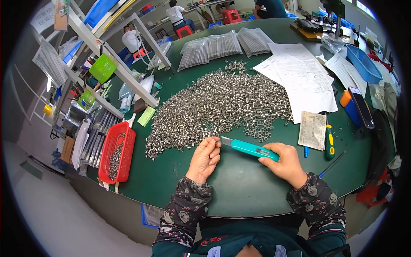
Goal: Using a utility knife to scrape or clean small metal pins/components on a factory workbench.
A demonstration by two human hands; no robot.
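Note:
My right hand [286, 165] is closed round the handle of a teal utility knife [250, 148], its blade out and pointing left. The blade's tip is beside the fingertips of my left hand [205, 159]. Those fingers are pinched on what looks like a small metal ring [217, 140], mostly covered by thumb and forefinger. Just beyond both hands spreads a wide heap of small shiny metal rings [214, 105]; some lie flat in a single layer at its near right edge.
A red basket [132, 147] with more small metal parts stands left on the green table [244, 188]. Bagged tubes [209, 49] lie at the back. Papers [306, 85], a card [312, 130], a yellow-green screwdriver [329, 143] and a phone [361, 107] are on the right. A shelf frame [124, 70] rises at left.

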